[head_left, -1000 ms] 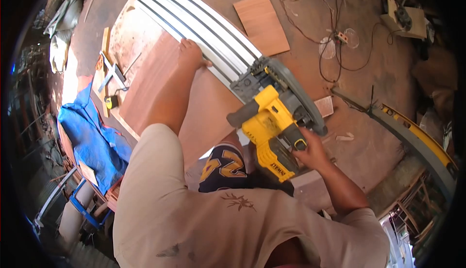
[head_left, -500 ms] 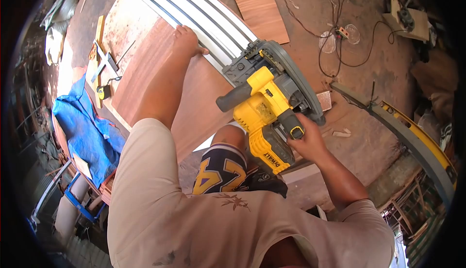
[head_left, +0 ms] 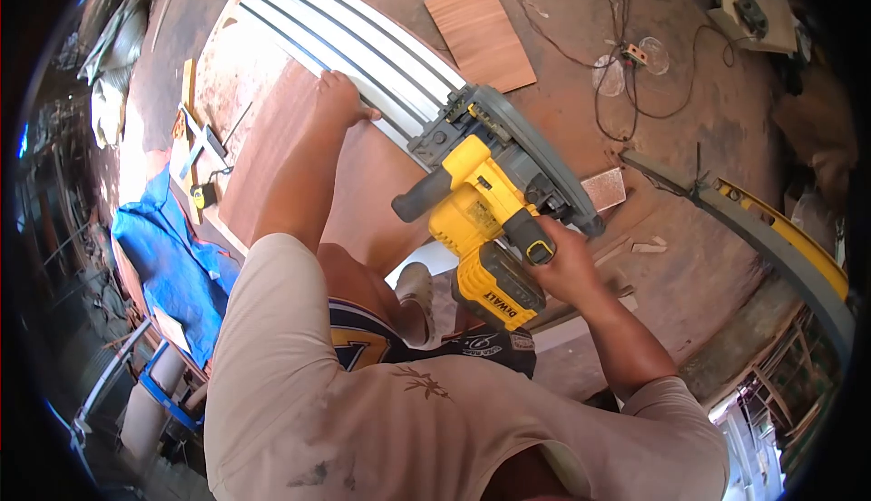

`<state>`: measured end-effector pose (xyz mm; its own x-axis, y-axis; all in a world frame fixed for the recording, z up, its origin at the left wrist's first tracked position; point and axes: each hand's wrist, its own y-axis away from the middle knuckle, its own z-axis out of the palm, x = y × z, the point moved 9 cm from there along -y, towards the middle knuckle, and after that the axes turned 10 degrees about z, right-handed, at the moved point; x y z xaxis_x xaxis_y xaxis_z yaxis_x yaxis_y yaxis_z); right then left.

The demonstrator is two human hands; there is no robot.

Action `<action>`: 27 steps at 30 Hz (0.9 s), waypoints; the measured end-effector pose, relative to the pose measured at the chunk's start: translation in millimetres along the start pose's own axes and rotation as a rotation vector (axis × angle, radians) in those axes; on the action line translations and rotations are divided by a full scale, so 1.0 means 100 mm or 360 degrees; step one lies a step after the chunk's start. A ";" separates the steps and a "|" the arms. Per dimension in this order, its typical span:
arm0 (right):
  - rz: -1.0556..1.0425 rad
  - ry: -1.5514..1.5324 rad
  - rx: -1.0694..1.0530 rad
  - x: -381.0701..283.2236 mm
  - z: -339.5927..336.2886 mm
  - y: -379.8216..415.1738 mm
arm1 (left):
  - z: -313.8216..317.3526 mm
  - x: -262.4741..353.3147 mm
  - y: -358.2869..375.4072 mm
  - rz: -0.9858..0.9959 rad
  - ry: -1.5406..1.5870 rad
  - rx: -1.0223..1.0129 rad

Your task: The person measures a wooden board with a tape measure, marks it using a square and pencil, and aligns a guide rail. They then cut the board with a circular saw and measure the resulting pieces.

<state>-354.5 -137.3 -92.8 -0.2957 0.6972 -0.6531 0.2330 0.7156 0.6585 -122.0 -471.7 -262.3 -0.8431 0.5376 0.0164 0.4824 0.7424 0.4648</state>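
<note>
A yellow and black cordless track saw (head_left: 472, 215) sits at the near end of a long silver guide rail (head_left: 367, 65) with dark strips. My right hand (head_left: 564, 260) is wrapped round the saw's rear handle. The blade is hidden by the housing. Under the rail lies a reddish-brown wooden board (head_left: 272, 161). My left hand (head_left: 340, 97) presses down along the rail's left edge, fingers stretched forward and thumb apart. The saw's front handle (head_left: 420, 194) has no hand on it.
Left of the board are a tape measure (head_left: 202, 195), a clamp (head_left: 207, 145) and a blue cloth (head_left: 172, 251). A loose wooden panel (head_left: 481, 34), tangled cords (head_left: 626, 56) and a curved grey beam (head_left: 771, 238) with a yellow level (head_left: 771, 222) lie to the right.
My view has shifted slightly. My leg has swung left, and a shoe now shows below the board. Both hands stay in place, the right still on the saw.
</note>
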 end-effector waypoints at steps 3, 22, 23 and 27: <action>0.0003 -0.0011 0.0009 0.04 0.02 0.06 | 0.05 0.00 0.01 -0.0001 0.0079 -0.0057; 0.0026 -0.0040 -0.0028 0.05 -0.06 0.11 | 0.04 0.05 0.02 0.0043 -0.0056 -0.0186; 0.0021 -0.0046 -0.0053 0.07 -0.07 0.13 | 0.07 0.02 0.01 0.0026 -0.0043 -0.0189; 0.0067 -0.0040 -0.0098 0.15 -0.07 0.15 | 0.02 0.02 0.05 0.0038 -0.0045 -0.0084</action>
<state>-362.0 -116.4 -89.8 -0.2635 0.7279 -0.6331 0.1872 0.6824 0.7066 -121.3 -466.0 -261.5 -0.8242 0.5663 0.0034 0.4882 0.7076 0.5108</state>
